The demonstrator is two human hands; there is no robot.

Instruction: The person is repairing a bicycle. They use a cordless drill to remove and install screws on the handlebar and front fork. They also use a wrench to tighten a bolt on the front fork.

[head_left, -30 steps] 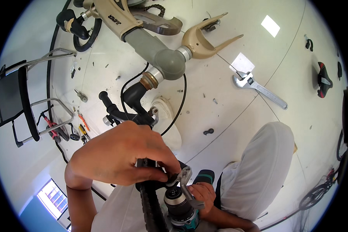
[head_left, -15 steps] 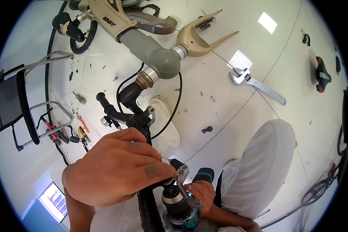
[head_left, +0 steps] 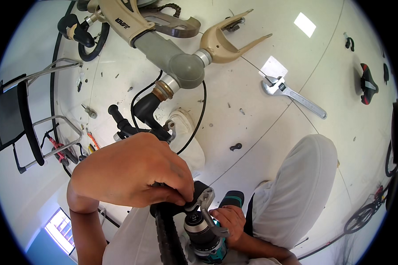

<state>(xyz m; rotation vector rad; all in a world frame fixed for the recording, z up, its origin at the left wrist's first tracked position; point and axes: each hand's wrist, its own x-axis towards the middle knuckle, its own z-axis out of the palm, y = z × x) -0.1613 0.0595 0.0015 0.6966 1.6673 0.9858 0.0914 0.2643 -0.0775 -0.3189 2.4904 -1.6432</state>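
The cordless drill (head_left: 214,249) sits over the person's lap, chuck pointing away, between a black knobbly tyre (head_left: 167,236) and the right hand (head_left: 230,221), which is wrapped around its grip. The left hand (head_left: 135,170) bends over, fingertips bunched beside a silver metal arm (head_left: 206,197); whether they grasp anything, I cannot tell. Beyond, an adjustable wrench (head_left: 298,98) lies on the floor (head_left: 287,132).

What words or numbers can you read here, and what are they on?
Tan bike frame: one short word in dark letters, which I won't copy out.
Wrench: any marks are too small to read.
Drill in the right hand: no lettering I can make out.
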